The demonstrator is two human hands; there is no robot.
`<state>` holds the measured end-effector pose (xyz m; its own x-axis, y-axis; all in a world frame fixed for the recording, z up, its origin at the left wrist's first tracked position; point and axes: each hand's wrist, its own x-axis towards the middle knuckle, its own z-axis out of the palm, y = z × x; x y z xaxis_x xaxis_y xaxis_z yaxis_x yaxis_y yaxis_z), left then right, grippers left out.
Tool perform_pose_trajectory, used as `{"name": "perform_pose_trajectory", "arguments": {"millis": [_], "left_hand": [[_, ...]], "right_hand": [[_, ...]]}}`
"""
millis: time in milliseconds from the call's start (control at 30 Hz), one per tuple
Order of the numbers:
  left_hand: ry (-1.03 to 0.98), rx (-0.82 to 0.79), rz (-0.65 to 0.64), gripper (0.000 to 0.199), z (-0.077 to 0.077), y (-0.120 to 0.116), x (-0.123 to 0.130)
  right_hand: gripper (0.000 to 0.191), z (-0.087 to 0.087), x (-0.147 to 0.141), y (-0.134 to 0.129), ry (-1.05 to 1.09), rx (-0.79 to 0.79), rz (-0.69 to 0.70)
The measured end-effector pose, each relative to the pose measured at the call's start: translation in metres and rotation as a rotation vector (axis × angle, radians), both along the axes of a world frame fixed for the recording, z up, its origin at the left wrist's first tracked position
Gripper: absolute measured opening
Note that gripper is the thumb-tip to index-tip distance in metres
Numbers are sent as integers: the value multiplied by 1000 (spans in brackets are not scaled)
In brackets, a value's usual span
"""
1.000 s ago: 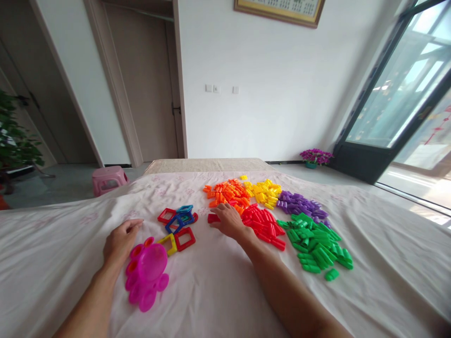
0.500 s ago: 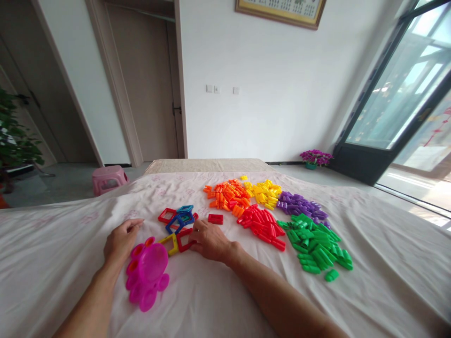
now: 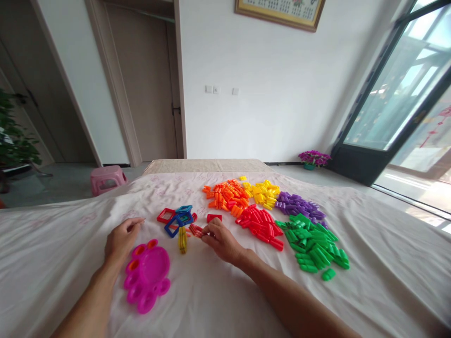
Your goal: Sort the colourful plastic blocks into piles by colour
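Red frame drawn off, yellow one tipped on edge

Over the last half second, the red square plastic frame (image 3: pixel 196 230) has left its flat place; it now sits tilted at the fingertips of the right hand (image 3: pixel 220 238). The yellow square plastic frame (image 3: pixel 182 240), flat then, now stands on edge just left of it. My reading: the red frame is in the right hand's control, apart from the cluster of blue and red square frames (image 3: pixel 178 219) behind. Blur hides whether it is one frame or several.

Right grip: thumb and fingers pinched close on the frame's near end. Palm down, fingers pointing left; forearm slants in from lower right. A small red rectangular plastic block (image 3: pixel 214 218) lies just beyond the knuckles.

Left hand (image 3: pixel 121 238): on the pale floral cloth (image 3: pixel 214 295), fingers loosely curled, beside the magenta paw-shaped plastic tray (image 3: pixel 153 266). Whether it pinches anything, cannot tell.
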<state>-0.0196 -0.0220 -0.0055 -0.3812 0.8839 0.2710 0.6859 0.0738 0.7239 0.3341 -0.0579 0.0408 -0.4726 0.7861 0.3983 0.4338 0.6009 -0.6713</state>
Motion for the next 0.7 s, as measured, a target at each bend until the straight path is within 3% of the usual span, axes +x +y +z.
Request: {"name": "perform_pose_trajectory", "arguments": {"millis": [200, 367, 533, 700], "left_hand": [[-19, 6, -240, 37, 7, -2, 17], [-52, 12, -220, 37, 5, 1, 14], [-41, -3, -238, 38, 0, 3, 11], [-1, 18, -322, 48, 7, 8, 20]], "right_hand": [[12, 11, 14, -6, -103, 126, -31], [12, 24, 36, -12, -283, 189, -84], [13, 15, 57, -18, -456, 131, -133], [23, 9, 65, -20, -452, 121, -172]]}}
